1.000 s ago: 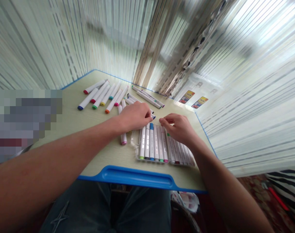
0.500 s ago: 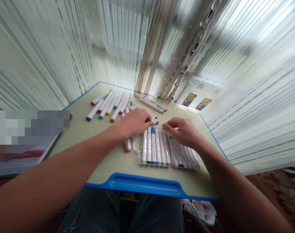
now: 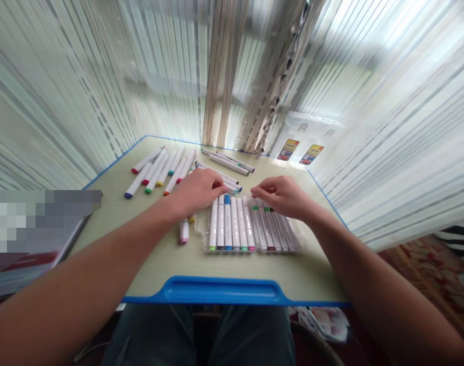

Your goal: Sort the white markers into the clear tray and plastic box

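A clear plastic case (image 3: pixel 232 250) lies on the table, with several white markers (image 3: pixel 234 223) side by side in its two halves. My left hand (image 3: pixel 203 187) is over the upper left end of the case, its thumb and fingers pinched together beside the marker tops; what they hold, if anything, is too small to tell. My right hand (image 3: pixel 283 195) hovers at the upper edge of the right half, fingertips pressed together, and any object between them cannot be made out. A pink-ended marker (image 3: pixel 183 231) lies left of the case.
Loose markers (image 3: pixel 155 170) spread over the back left of the table (image 3: pixel 159 264). More markers (image 3: pixel 229 163) lie at the back. A clear lid (image 3: pixel 306 137) with two labels stands at the back right, near string curtains.
The view has shifted, so the case appears lower left and flatter. A second green-banded marker now shows in the right half. Both hands remain pinched near the case's upper edge.
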